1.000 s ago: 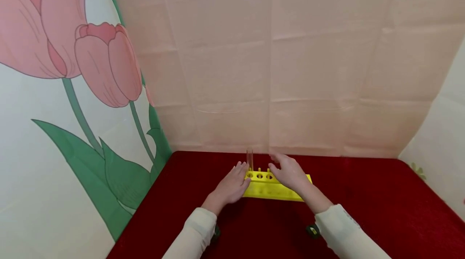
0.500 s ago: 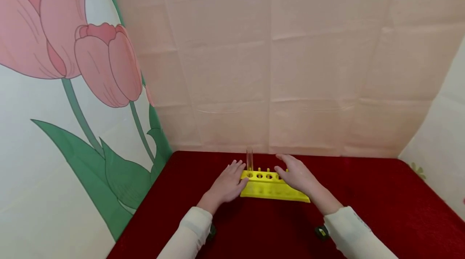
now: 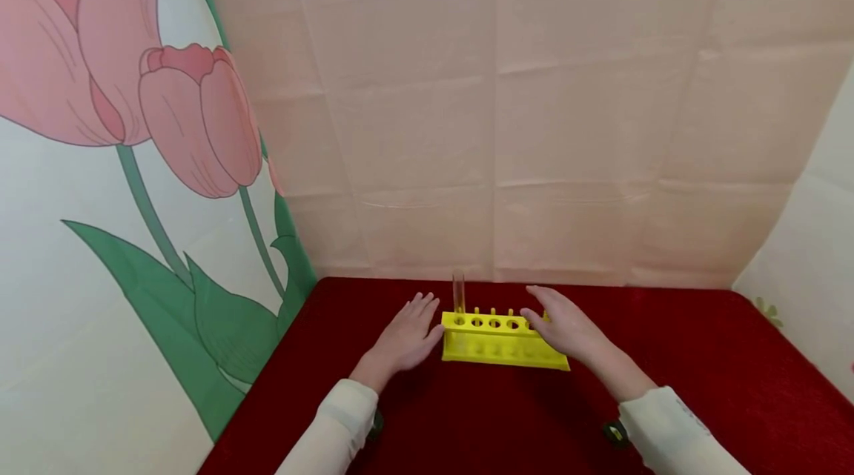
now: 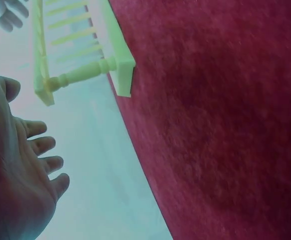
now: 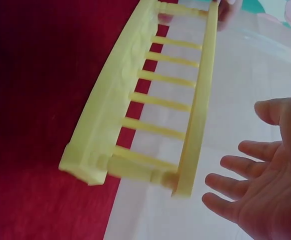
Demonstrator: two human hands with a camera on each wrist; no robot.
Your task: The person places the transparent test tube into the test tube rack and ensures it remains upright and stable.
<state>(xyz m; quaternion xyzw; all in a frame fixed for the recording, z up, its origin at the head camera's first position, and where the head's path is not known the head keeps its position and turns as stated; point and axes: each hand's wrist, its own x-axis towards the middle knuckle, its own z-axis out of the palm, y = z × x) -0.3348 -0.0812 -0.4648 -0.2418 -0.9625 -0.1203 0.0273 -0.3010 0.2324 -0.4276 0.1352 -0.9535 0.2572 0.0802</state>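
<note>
A yellow test tube rack [image 3: 505,348] stands on the red cloth, with a row of round holes along its top and short pegs behind them. One clear glass test tube [image 3: 458,290] rises upright at its left end. To the left of the rack is my left hand [image 3: 405,334], fingers extended and holding nothing; the left wrist view shows a gap between this hand and the rack's end post [image 4: 80,74]. My right hand [image 3: 563,323] hovers by the right end, covering part of it in the head view. Its fingers [image 5: 260,150] are spread, apart from the rack's top bar [image 5: 198,125].
Dark red cloth [image 3: 667,341] covers the table. Behind it hangs a creased beige sheet [image 3: 494,127]. On the left is a white panel with printed pink tulips [image 3: 200,119]. A white panel [image 3: 814,238] borders the right side.
My hands have drawn apart, the left one moving left off the rack's end, the right one moving right. More holes now show. The rack and test tube look to be in the same place.
</note>
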